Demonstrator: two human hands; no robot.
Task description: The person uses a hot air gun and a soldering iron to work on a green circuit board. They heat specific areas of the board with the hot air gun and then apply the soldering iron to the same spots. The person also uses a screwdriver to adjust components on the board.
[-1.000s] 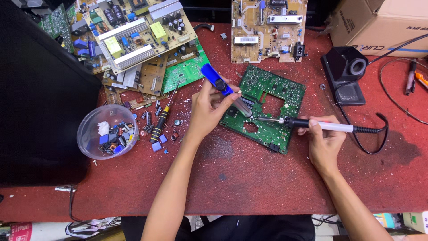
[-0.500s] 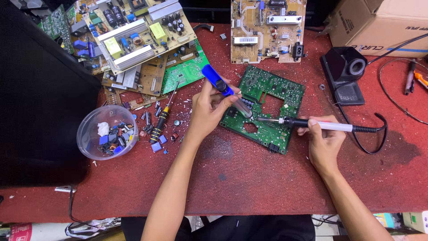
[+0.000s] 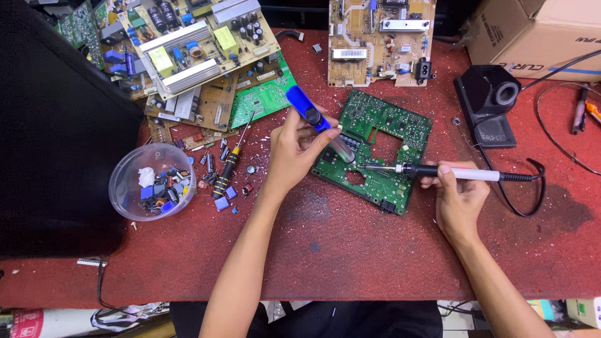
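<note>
Nothing moved | soldering iron [image 3: 451, 171] lies level, tip leftward | hands grip iron, desoldering pump [image 3: 316, 121]

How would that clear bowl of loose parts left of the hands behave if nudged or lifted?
The clear bowl looks like thin plastic, so probably light and a bit flexible. Its rounded shape suggests it could rock or tip if pushed at the rim. The small blue and grey components inside lie loose, so they would likely shift or spill.

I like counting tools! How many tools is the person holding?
2. The left hand holds a blue solder sucker over the green circuit board. The right hand holds a soldering iron, tip on that board.
</note>
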